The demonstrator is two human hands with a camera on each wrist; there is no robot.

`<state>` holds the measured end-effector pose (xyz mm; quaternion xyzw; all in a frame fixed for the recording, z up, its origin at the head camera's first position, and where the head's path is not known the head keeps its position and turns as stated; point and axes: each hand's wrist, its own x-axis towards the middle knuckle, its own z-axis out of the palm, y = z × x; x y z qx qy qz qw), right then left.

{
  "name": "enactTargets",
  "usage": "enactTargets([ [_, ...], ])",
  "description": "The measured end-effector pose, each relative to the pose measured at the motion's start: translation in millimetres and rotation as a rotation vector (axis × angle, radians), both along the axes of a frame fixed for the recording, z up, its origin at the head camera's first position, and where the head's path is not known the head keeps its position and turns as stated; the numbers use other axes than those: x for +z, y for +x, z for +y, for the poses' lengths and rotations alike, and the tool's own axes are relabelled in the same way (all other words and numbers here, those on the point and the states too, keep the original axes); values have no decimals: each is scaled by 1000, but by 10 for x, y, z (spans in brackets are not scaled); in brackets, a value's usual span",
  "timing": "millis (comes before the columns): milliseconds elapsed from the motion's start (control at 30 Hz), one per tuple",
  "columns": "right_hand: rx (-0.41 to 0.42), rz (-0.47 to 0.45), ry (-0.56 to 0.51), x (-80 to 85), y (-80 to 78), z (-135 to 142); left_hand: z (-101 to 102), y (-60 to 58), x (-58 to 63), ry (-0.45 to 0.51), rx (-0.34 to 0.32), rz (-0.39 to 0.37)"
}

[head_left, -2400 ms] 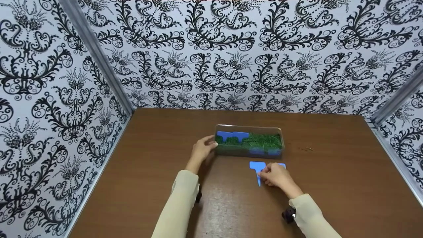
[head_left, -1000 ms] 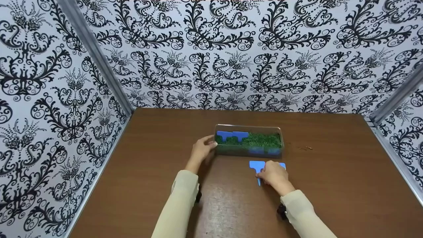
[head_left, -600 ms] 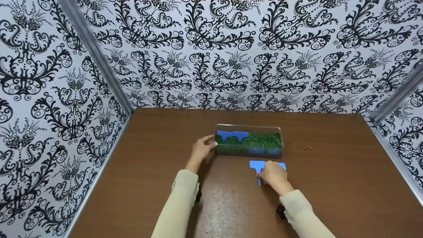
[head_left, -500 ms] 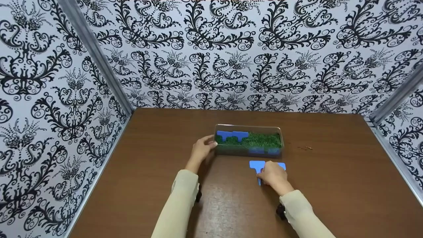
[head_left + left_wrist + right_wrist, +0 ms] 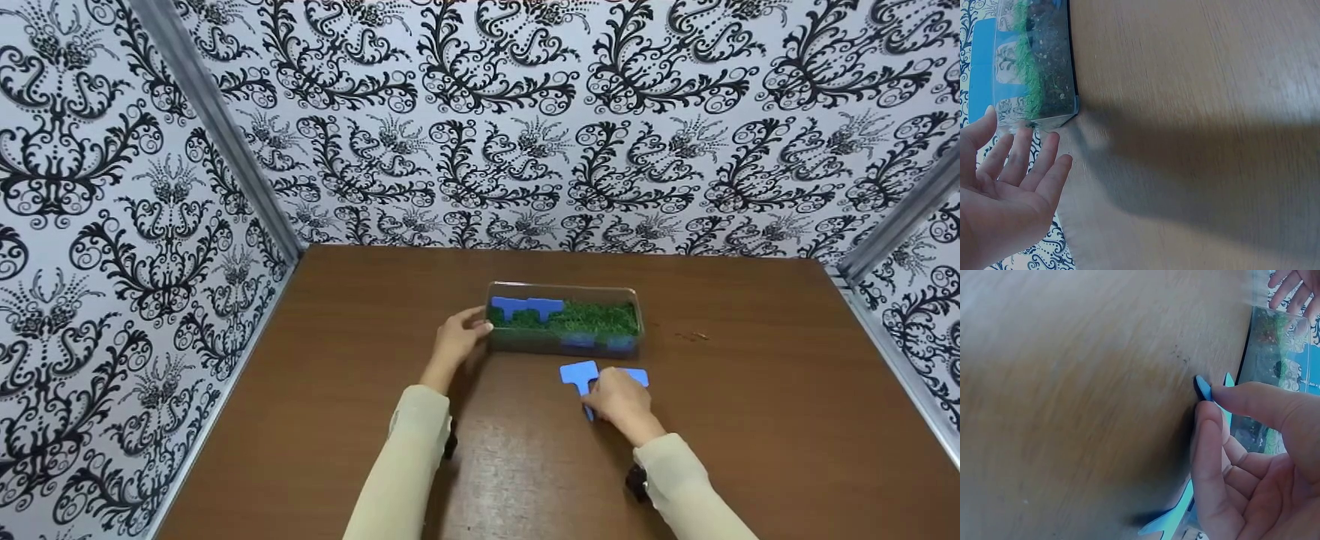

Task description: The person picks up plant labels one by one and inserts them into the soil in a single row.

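Observation:
A clear rectangular container [image 5: 525,343] of soil and green grass [image 5: 600,319] stands mid-table. Two blue T-shaped plant labels [image 5: 545,307] are upright in its left part. My left hand [image 5: 456,341] rests against the container's left end, fingers fairly straight, fingertips touching the wall in the left wrist view. In front of the container my right hand [image 5: 621,397] pinches the stem of a blue plant label [image 5: 579,373] between thumb and forefinger. The stem's tip shows past the fingers in the right wrist view. Another blue label [image 5: 637,376] lies beside that hand, partly hidden by it.
A few dark crumbs [image 5: 699,336] lie on the brown table [image 5: 360,360] to the right of the container. Patterned walls [image 5: 525,150] stand behind and at both sides. Blue patches show on the container's front wall.
My right hand has closed on the label's stem. The label's head has now tilted and shifted slightly left. My left hand and the container have not moved.

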<state>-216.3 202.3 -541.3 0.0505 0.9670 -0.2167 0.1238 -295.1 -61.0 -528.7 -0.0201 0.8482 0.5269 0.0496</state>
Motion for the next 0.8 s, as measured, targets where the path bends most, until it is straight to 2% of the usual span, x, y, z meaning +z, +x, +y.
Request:
enactTargets([
  [400, 36, 63, -30, -27, 42, 4, 7, -2, 2, -10, 2, -9],
  [600, 79, 118, -90, -37, 70, 13, 4, 24, 23, -6, -1, -35],
  [800, 72, 153, -142, -55, 68, 28, 1, 31, 34, 7, -3, -26],
])
